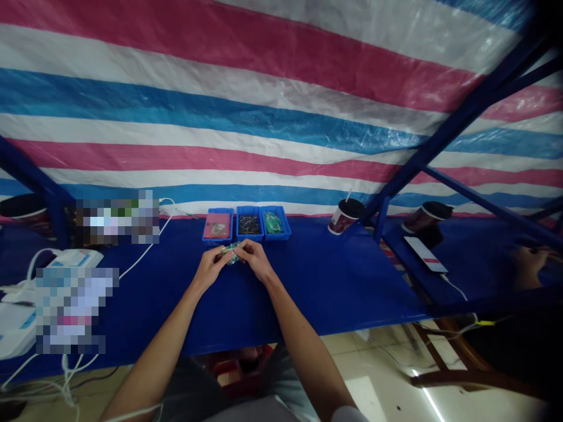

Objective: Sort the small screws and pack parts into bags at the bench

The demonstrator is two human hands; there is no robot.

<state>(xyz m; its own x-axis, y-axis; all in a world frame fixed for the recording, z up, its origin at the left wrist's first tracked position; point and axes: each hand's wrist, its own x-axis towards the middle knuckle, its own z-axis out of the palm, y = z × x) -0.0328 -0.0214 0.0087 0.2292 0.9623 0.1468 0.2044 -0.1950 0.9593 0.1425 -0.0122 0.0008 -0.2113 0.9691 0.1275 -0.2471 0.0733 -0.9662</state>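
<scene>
Over the blue table, my left hand (212, 262) and my right hand (254, 258) are close together, thumbs and fingers closed on the two sides of a small, shiny clear plastic packet (232, 253). It has a greenish tint; its contents are too small to make out. Just beyond the hands stand three small blue bins in a row. The left bin (204, 237) holds pink and clear packets (218, 225). Dark, thin metal pieces like screws or nails (248, 224) fill the middle one. In the right bin lie green plastic packets (273, 222).
A lidded cup (346, 216) with a straw stands at the back right. White power strips (20, 328) and cables lie on the left, near blurred-out items. Blue frame posts (382, 220) divide off a neighbouring table with a phone (425, 254), a second cup (426, 217) and another person's hand (530, 264).
</scene>
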